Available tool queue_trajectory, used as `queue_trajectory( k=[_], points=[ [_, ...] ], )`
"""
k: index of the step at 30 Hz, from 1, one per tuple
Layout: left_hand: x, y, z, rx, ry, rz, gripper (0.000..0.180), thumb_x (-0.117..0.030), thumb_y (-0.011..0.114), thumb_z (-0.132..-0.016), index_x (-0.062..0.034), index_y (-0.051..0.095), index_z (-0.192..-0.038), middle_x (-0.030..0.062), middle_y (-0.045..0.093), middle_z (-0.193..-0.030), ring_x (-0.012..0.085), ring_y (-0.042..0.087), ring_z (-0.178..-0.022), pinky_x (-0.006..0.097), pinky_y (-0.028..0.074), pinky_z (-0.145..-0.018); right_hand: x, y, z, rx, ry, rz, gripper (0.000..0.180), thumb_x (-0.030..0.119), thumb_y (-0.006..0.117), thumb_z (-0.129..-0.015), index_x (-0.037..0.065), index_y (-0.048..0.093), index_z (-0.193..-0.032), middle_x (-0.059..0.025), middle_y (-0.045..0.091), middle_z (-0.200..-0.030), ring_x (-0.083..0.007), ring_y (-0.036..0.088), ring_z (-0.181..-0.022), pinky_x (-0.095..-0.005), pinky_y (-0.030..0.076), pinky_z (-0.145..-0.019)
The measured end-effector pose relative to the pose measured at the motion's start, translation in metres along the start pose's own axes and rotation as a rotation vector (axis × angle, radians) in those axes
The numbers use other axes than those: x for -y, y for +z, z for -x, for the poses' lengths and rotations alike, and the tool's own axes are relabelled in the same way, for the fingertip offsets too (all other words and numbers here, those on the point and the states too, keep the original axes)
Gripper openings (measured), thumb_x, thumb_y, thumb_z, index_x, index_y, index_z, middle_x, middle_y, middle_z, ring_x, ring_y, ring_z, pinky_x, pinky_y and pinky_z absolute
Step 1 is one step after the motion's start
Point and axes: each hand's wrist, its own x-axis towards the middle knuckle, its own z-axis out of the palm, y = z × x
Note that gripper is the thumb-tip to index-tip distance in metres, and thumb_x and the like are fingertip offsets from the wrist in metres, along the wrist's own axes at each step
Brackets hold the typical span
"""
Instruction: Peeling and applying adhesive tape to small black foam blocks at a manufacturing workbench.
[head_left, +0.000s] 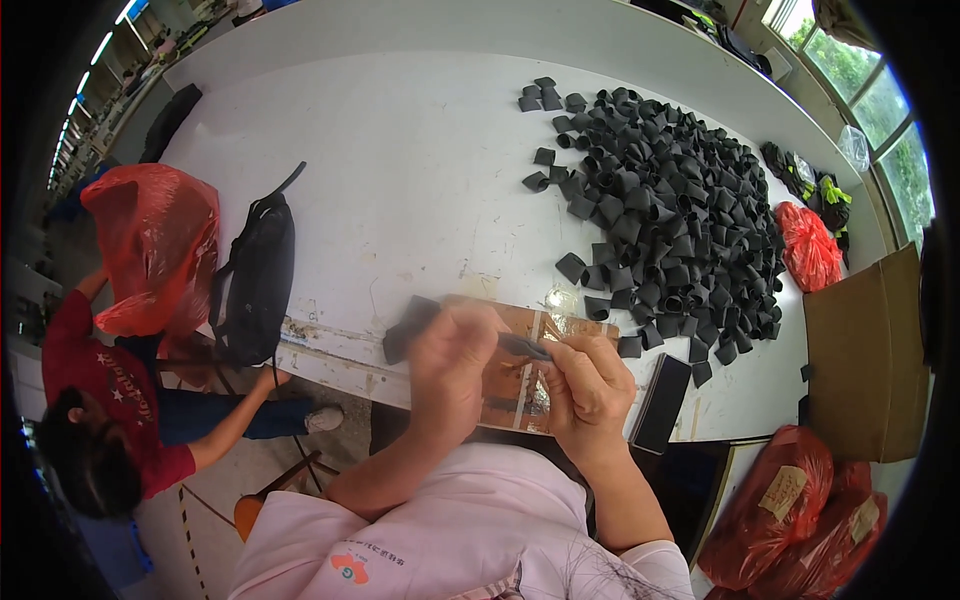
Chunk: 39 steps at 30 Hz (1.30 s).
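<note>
Right now my left hand (447, 368) is closed around a dark strip (408, 326), which sticks out up and to the left over the worktop (400, 180) edge. My right hand (588, 388) is pinched shut on the other end (525, 348) of it, the fingers curled tight. Both hands hover above a brown board (520, 385). A pile (665, 210) of black pieces lies beyond, a black phone (662, 402) just beside my right hand.

Pile of sleeve pieces (668, 205) on the table (400, 170) — board (520, 385) nearer, bag (258, 280) at left.
</note>
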Motion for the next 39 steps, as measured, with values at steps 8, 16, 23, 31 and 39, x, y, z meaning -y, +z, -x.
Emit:
queue_trajectory(
  k=[8, 16, 23, 31, 39],
  points=[
    [0.004, -0.005, 0.002, -0.002, -0.009, -0.143, 0.008, -0.01, 0.051, -0.086, -0.0027, 0.051, -0.082, 0.0043, 0.048, -0.082, 0.0143, 0.043, -0.081, 0.027, 0.034, -0.078, -0.007, 0.009, 0.007, 0.028, 0.069, -0.102, 0.019, -0.004, 0.065, -0.062, -0.001, 0.059, -0.08, -0.0089, 0.054, -0.069, -0.0222, 0.053, -0.06, -0.0303, 0.043, -0.05],
    [0.01, -0.008, 0.005, -0.001, 0.012, -0.174, 0.009, -0.01, 0.051, -0.087, -0.0025, 0.05, -0.082, 0.0041, 0.048, -0.082, 0.0139, 0.043, -0.08, 0.026, 0.034, -0.078, -0.014, 0.01, 0.009, 0.053, 0.06, -0.165, 0.017, -0.004, 0.064, -0.063, -0.001, 0.06, -0.079, -0.0088, 0.055, -0.069, -0.022, 0.052, -0.057, -0.0296, 0.041, -0.048],
    [0.022, -0.044, -0.009, -0.008, -0.003, -0.661, 0.012, -0.01, 0.057, -0.081, -0.0007, 0.052, -0.087, 0.0078, 0.052, -0.085, 0.0151, 0.049, -0.081, 0.025, 0.04, -0.072, -0.026, -0.005, -0.012, 0.215, 0.24, -0.594, 0.006, 0.0, 0.063, -0.069, 0.001, 0.058, -0.073, -0.0061, 0.053, -0.062, -0.013, 0.049, -0.054, -0.0252, 0.036, -0.046],
    [0.081, -0.093, -0.008, 0.13, 0.089, -1.803, 0.027, -0.012, 0.067, -0.068, 0.0001, 0.051, -0.086, 0.0163, 0.047, -0.096, 0.0302, 0.046, -0.09, 0.037, 0.041, -0.074, -0.044, -0.002, 0.006, 0.001, 0.861, -0.882, 0.039, 0.032, 0.045, -0.09, -0.004, 0.059, -0.088, -0.0031, 0.054, -0.065, -0.0067, 0.046, -0.056, -0.0192, 0.036, -0.048],
    [0.054, -0.1, -0.009, 0.007, -0.203, -0.926, 0.011, -0.004, 0.058, -0.074, 0.0013, 0.057, -0.083, 0.0106, 0.059, -0.075, 0.0206, 0.056, -0.066, 0.031, 0.043, -0.058, -0.02, 0.021, 0.072, 0.396, 0.751, -0.536, 0.016, 0.012, 0.054, -0.084, -0.002, 0.059, -0.079, -0.0055, 0.054, -0.063, -0.0093, 0.051, -0.056, -0.0229, 0.04, -0.051]
  ],
)
